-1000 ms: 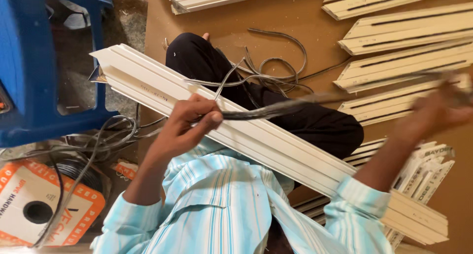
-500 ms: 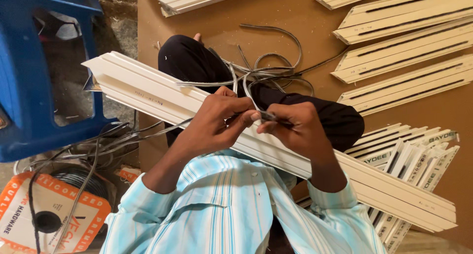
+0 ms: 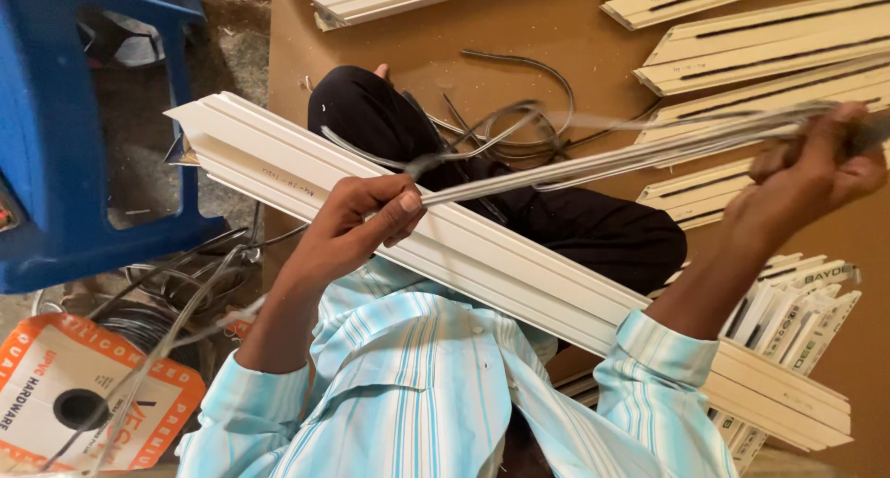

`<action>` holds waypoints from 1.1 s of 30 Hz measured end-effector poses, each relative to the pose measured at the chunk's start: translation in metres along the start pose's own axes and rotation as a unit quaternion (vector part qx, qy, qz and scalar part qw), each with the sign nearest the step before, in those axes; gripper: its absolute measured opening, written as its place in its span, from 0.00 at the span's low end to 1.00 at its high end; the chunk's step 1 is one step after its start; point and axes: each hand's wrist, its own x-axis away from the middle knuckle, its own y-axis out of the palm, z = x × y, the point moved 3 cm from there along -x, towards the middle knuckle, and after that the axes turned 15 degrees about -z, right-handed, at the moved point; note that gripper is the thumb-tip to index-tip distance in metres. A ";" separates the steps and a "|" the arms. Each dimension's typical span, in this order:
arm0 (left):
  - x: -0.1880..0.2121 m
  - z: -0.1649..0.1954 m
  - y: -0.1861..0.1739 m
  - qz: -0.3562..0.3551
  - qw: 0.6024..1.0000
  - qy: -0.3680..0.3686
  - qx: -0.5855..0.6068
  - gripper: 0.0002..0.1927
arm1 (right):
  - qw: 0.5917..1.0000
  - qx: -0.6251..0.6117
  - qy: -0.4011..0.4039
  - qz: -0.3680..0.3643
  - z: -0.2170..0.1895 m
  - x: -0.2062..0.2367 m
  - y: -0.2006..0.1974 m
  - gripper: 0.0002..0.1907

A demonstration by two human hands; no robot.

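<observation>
A brown board floor (image 3: 556, 33) fills the far and right part of the scene, strewn with cream channel strips (image 3: 769, 42) lying in rows toward the far right. At the far left stands a blue plastic stool (image 3: 56, 163). Across the person's lap, over black trousers (image 3: 593, 228), lies a long white trunking channel (image 3: 482, 255) — running from the left, near the stool, down to the near right, where it ends above a stack of shorter white pieces (image 3: 797, 311). Near left sits an orange-and-white wire coil pack (image 3: 83, 404) with loose wires trailing up from it. A tangle of dark cable (image 3: 519, 116) rests on the board beyond the knees.

The bundle of thin wires (image 3: 630, 158) stretches taut above the channel, between the two hands — blurred toward the right. The left hand (image 3: 357, 228) is closed around the bundle's left end, thumb and fingers pinching it just over the channel. The right hand (image 3: 807, 177), raised at the far right, is curled into a fist on the other end of the bundle.
</observation>
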 end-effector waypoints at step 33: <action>0.021 -0.008 -0.014 0.185 0.977 -0.006 -0.108 0.09 | 0.988 -0.015 -0.029 0.149 0.030 0.002 -0.094 0.18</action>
